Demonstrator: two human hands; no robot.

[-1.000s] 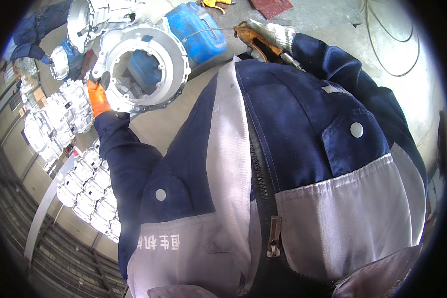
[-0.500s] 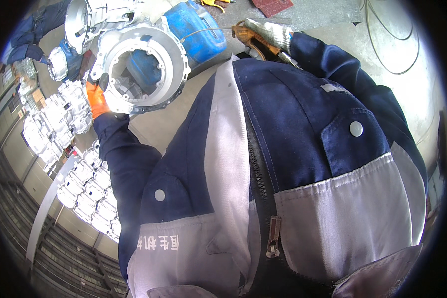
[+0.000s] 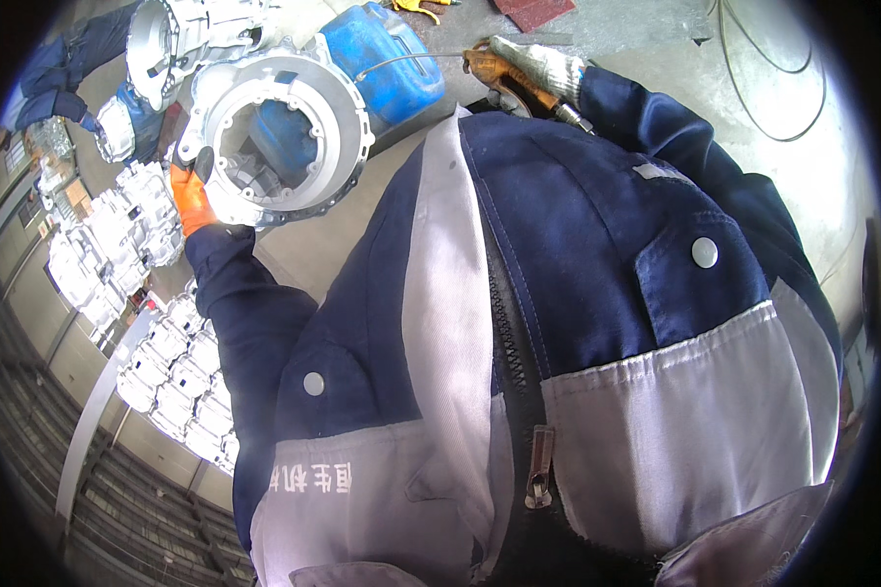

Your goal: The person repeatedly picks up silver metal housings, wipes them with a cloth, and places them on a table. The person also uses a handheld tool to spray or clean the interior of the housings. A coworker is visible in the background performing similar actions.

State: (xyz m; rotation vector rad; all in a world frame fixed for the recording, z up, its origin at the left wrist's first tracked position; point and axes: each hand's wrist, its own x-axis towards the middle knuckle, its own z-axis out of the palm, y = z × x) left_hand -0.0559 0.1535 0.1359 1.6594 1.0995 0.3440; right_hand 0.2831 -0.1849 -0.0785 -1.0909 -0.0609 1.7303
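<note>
My left hand (image 3: 193, 196), in an orange glove with dark fingertips, grips the left rim of a large round cast-metal housing (image 3: 347, 127). The housing's wide opening faces me, with a ring of small lugs inside. My right hand (image 3: 543, 67), in a whitish knit glove, is wrapped round a worn orange-brown air blow gun (image 3: 499, 71). Its long thin nozzle (image 3: 401, 61) reaches left, with the tip beside the housing's upper right rim. A metal hose fitting (image 3: 570, 115) sticks out below the hand. My jacket hides part of the gun's lower side.
Behind the housing stands a blue plastic jerrycan (image 3: 401, 83). Another metal casting (image 3: 157, 49) is at the upper left, near another person's dark sleeve (image 3: 54, 78). Rows of castings (image 3: 117, 235) stand at left. A yellow tool (image 3: 421, 8) and a hose (image 3: 820, 98) lie farther off.
My right hand and the blow gun have shifted slightly right, drawing the nozzle back a little. My left hand and the housing have hardly moved.
</note>
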